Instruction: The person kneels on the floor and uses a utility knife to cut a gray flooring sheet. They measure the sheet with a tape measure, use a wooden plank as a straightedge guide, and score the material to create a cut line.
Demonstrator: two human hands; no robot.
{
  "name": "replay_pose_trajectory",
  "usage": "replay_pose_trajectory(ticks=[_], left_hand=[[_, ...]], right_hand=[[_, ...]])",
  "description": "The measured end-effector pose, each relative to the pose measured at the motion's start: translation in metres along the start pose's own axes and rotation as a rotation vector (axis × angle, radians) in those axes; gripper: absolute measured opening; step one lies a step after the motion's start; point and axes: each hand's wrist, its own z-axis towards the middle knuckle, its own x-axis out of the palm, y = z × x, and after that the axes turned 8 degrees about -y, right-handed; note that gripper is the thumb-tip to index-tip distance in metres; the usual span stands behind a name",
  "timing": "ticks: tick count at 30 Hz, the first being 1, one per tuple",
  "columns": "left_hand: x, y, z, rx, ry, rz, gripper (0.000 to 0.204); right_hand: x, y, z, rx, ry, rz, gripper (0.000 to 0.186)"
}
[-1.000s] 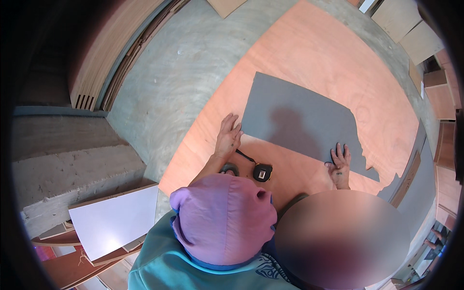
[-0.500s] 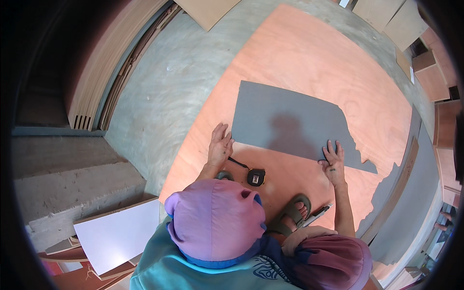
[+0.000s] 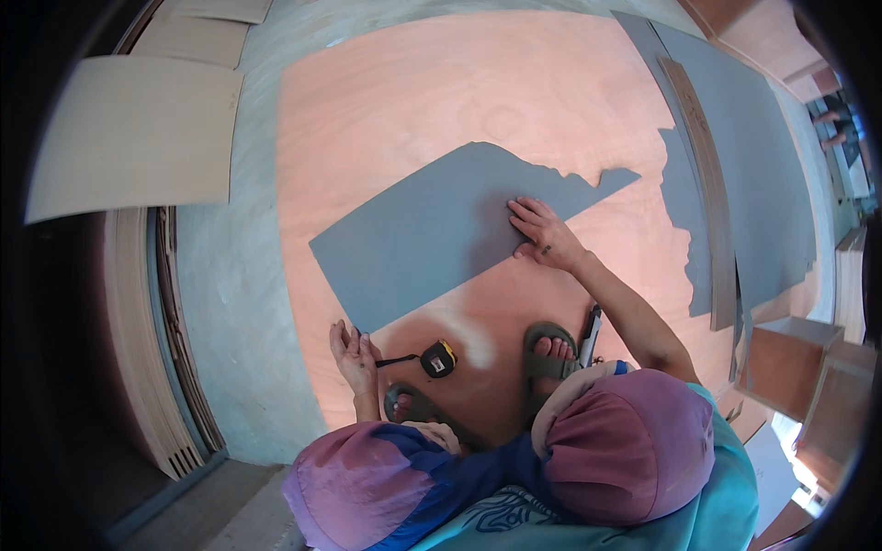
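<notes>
A grey sheet (image 3: 423,234) with one ragged end lies flat on a large pinkish plywood board (image 3: 386,101). My right hand (image 3: 544,232) rests on the sheet's near edge, right of its middle, fingers spread over the surface and the thumb by the edge. At the sheet's near left corner is my left hand (image 3: 352,358), its fingers stretched out and holding nothing; whether they touch the corner I cannot tell. Just right of that hand sits a black and yellow tape measure (image 3: 438,359) with a dark strap. A utility knife (image 3: 591,329) lies beside my right sandal.
Larger grey sheets (image 3: 772,174) with a ragged edge lie at the right, a long wooden strip (image 3: 700,174) on top. Stacked boards (image 3: 138,340) stand at the left, below a pale panel (image 3: 138,133). Wooden boxes (image 3: 790,358) are at the right. My sandalled feet stand on the plywood.
The view has swung round, so the board and grey sheet appear turned counter-clockwise. Both hands remain by the sheet's near edge, the left at its corner.
</notes>
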Motion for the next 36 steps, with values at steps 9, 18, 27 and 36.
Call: replay_pose_trajectory(ticks=[9, 18, 27, 36], left_hand=[[0.003, -0.135, 0.080, 0.686, 0.550, 0.951, 0.038], [0.171, -0.222, 0.103, 0.930, 1.172, 1.158, 0.056], [0.269, -0.187, 0.064, 0.423, 0.868, 1.109, 0.102], [0.276, -0.173, 0.061, 0.408, 0.848, 1.155, 0.113]], right_hand=[[0.008, 0.003, -0.003, -0.004, 0.004, 0.002, 0.065], [0.002, 0.004, -0.001, 0.056, 0.006, -0.009, 0.063], [0.007, 0.003, 0.000, 0.059, -0.023, 0.014, 0.060], [-0.026, 0.010, -0.016, 0.091, -0.081, 0.029, 0.054]])
